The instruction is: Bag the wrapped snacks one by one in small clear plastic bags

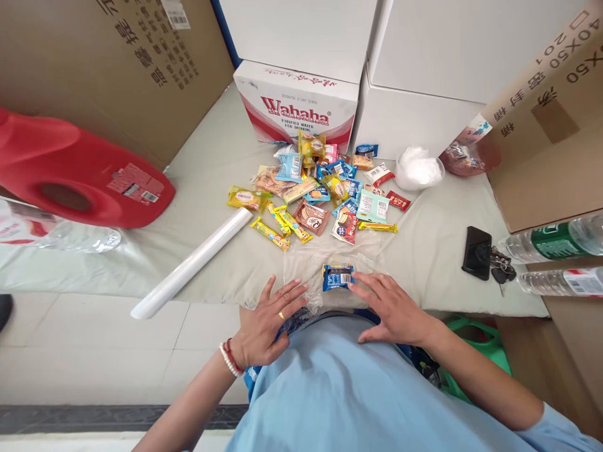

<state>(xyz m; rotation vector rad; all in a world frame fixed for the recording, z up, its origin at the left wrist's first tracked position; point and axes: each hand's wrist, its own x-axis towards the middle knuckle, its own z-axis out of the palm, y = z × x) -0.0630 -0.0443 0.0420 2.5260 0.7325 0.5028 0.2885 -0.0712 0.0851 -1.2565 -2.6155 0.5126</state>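
Observation:
My left hand (pixel 267 321) lies flat with fingers spread on the near edge of a clear plastic bag (pixel 325 260). My right hand (pixel 387 307) rests open on the bag's right side, its fingertips touching a small blue snack packet (pixel 338 277) that lies on or in the bag. A pile of several wrapped snacks (pixel 325 188) is spread on the grey sheet (pixel 217 188) just beyond. Neither hand grips anything.
A white roll (pixel 191 263) lies at the left of the pile. A red jug (pixel 70 169) and cardboard boxes stand at the left, a Wahaha carton (pixel 296 100) behind. A phone (pixel 476 252), keys (pixel 502 270) and bottles (pixel 556 242) lie at the right.

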